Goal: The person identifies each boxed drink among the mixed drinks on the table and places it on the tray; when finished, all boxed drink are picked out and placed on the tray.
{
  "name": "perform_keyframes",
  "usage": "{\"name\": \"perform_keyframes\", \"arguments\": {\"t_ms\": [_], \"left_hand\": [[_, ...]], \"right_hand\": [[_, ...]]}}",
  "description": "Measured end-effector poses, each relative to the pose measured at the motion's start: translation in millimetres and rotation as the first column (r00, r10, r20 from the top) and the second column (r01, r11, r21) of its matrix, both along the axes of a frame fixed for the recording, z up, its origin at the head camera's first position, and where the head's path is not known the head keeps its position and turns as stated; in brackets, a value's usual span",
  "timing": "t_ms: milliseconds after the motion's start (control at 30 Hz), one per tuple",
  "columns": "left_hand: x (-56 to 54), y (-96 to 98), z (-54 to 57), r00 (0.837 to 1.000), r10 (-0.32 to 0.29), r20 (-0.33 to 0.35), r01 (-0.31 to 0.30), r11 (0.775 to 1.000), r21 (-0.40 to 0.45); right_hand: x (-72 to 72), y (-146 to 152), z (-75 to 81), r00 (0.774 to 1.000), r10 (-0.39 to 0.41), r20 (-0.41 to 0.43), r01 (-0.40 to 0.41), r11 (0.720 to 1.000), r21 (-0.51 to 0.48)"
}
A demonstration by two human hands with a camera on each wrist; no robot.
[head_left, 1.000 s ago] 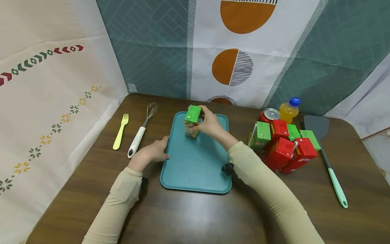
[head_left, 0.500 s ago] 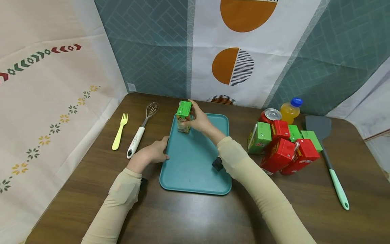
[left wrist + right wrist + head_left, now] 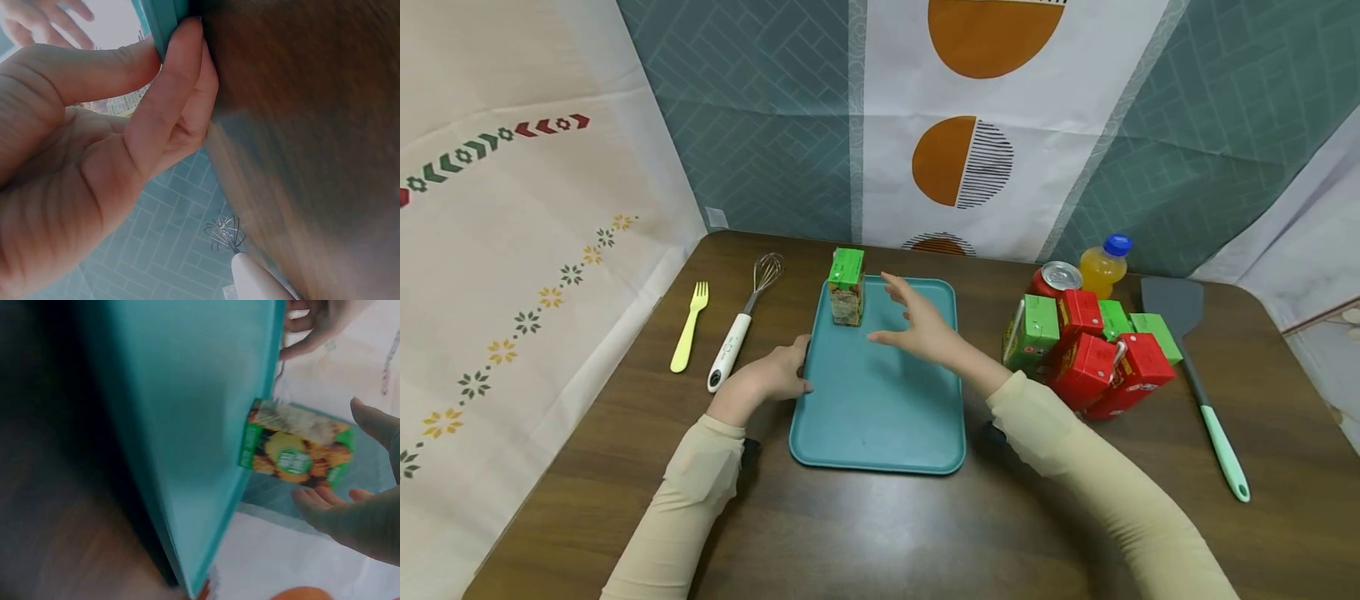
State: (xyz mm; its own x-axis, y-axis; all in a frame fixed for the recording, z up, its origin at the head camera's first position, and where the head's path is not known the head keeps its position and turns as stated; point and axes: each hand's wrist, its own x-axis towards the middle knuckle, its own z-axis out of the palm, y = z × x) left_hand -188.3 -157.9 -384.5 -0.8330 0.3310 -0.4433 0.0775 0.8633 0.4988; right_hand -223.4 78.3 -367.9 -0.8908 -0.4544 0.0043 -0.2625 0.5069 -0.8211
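Observation:
A drink carton (image 3: 847, 287) with a green top stands upright in the far left corner of the teal tray (image 3: 880, 417). My right hand (image 3: 928, 331) hovers over the tray, to the right of the carton, fingers spread and holding nothing. In the right wrist view the carton (image 3: 294, 450) shows its printed front, with a gap between it and my hand in the head view. My left hand (image 3: 769, 379) pinches the tray's left rim; the left wrist view shows thumb and fingers (image 3: 169, 106) on that edge.
Right of the tray stand green cartons (image 3: 1032, 333), red cartons (image 3: 1084, 371), a soda can (image 3: 1056, 279) and a juice bottle (image 3: 1102, 267). Beyond them lies a spatula (image 3: 1213, 433). A whisk (image 3: 730, 346) and a yellow fork (image 3: 689, 327) lie to the left.
The carton has moved left into the tray's far left corner. My right hand has let go of it and drawn back to the right. The left hand keeps its place on the rim.

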Motion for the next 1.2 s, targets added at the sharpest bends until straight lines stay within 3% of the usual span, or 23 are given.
{"name": "perform_keyframes", "arguments": {"t_ms": [267,567,833,1067,1200], "left_hand": [[1.2,-2.0,3.0,1.0,-0.004,-0.007,0.004,1.0,-0.009],[1.4,-3.2,3.4,1.0,-0.003,-0.012,0.003,1.0,-0.01],[1.8,-0.6,2.9,1.0,-0.014,-0.016,0.014,1.0,-0.004],[2.3,2.1,0.0,1.0,-0.012,-0.011,0.012,1.0,0.008],[1.8,1.7,-0.7,1.0,-0.015,-0.017,0.015,1.0,0.011]], "right_hand": [[49.0,40,26.2,0.985,0.081,-0.152,-0.074,0.996,0.056],[97.3,95,50.4,0.969,0.025,-0.247,0.024,0.981,0.192],[118.2,150,57.0,0.933,-0.055,-0.356,0.146,0.961,0.234],[125.9,187,54.2,0.864,-0.089,-0.496,0.26,0.922,0.287],[125.7,198,49.2,0.842,-0.1,-0.53,0.303,0.901,0.311]]}}
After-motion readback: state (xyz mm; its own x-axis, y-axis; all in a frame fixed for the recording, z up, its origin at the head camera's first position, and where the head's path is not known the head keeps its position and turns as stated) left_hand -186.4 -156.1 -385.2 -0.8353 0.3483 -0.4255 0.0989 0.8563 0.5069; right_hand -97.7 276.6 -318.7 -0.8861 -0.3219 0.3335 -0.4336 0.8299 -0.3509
